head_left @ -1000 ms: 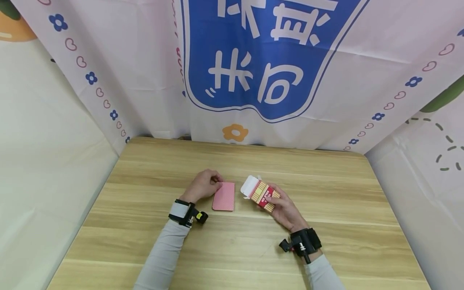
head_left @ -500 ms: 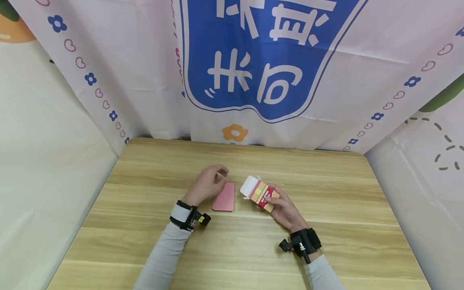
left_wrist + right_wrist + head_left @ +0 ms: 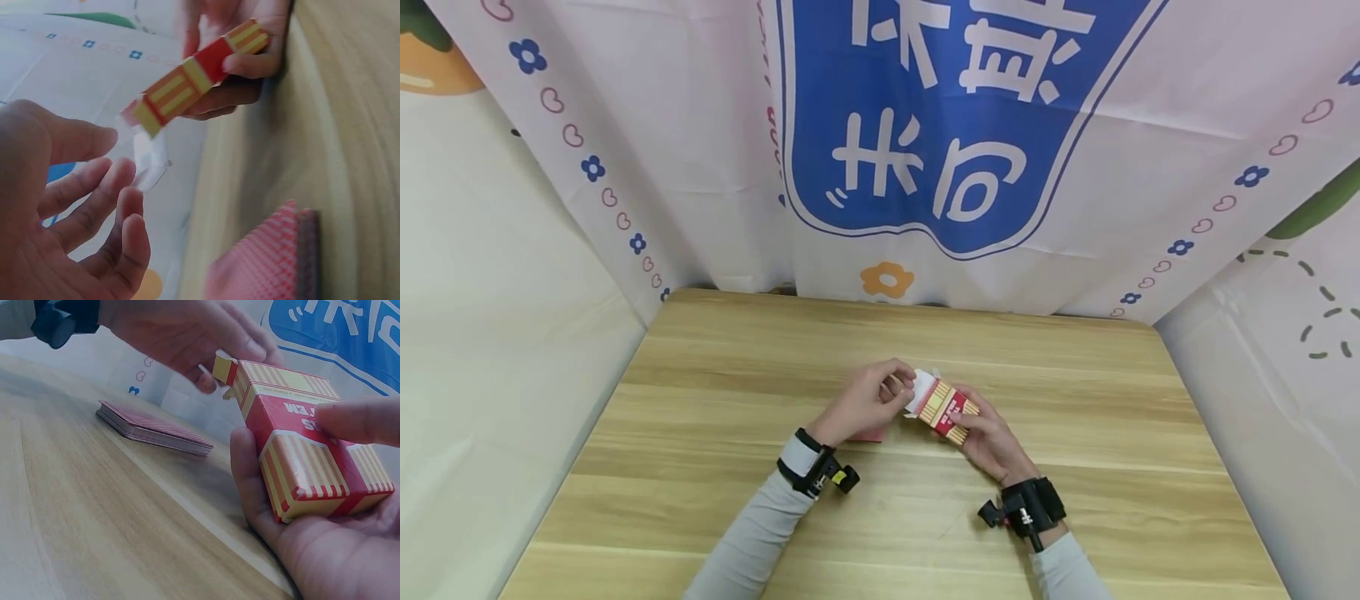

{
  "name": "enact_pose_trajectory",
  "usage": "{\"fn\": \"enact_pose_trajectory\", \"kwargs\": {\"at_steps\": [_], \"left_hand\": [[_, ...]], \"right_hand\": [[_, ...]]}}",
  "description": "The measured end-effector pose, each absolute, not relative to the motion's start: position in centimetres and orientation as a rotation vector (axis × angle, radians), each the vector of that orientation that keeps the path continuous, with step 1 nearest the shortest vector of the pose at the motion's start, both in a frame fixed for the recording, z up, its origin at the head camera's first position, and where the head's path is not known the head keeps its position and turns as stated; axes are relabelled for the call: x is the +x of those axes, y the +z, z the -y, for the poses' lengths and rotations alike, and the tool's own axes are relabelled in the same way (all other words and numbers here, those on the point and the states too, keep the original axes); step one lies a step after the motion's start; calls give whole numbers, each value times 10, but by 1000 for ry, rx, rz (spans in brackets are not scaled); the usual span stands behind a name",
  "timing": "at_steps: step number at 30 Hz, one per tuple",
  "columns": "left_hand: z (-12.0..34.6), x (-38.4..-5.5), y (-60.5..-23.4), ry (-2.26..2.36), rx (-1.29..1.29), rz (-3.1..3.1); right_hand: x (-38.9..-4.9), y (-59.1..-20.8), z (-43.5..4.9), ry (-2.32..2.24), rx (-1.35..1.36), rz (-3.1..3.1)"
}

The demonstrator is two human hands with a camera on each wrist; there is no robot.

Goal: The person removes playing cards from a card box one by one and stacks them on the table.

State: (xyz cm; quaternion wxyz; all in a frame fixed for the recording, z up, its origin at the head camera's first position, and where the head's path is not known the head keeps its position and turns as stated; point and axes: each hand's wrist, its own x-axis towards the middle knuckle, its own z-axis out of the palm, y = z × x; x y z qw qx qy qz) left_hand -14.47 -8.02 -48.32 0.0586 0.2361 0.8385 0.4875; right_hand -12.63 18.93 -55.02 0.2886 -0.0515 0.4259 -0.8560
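My right hand [image 3: 997, 446] grips a red and yellow striped card box [image 3: 300, 444], thumb on its front and fingers behind. The box is tilted, its white lid flap [image 3: 921, 390] standing open toward the left. Right by that flap is my left hand [image 3: 81, 200], with thumb and fingers apart, loosely bent and holding nothing. Whether a fingertip touches the flap I cannot tell. Beneath the left hand, a deck of playing cards [image 3: 153, 430] with pink-red patterned backs lies stacked on the table; in the head view the hand hides most of it.
The wooden table [image 3: 1075, 383] carries the deck. White printed cloth [image 3: 715, 150] with a blue sign hangs behind its back edge, and more cloth walls stand at left and right. Both wrists wear black camera straps [image 3: 1033, 504].
My left hand has left the deck and moved right to the box's open flap. My right hand keeps its grip on the box and has barely moved.
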Motion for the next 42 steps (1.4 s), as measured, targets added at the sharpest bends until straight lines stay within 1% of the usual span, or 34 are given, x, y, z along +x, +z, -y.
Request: {"fn": "enact_pose_trajectory", "kwargs": {"at_steps": [2,9,24,30,37,42], "left_hand": [[77,-143,-486,1437,693,-2551],[70,-143,-494,1410,770,-2583],[66,-142,-494,1384,729,-2610],[74,-142,-489,1358,662,-2640],[86,-147,-479,1487,712,-2598],[105,-150,-473,1627,602,-2563]], "right_hand": [[-126,-551,-190,-2286,-135,-1139],[-126,-551,-190,-2291,-104,-1150],[-127,-549,-191,-2276,-140,-1152],[-127,-548,-189,-2276,-146,-1139],[-123,-547,-192,-2288,-114,-1143],[-124,-548,-192,-2271,-173,-1117]]}}
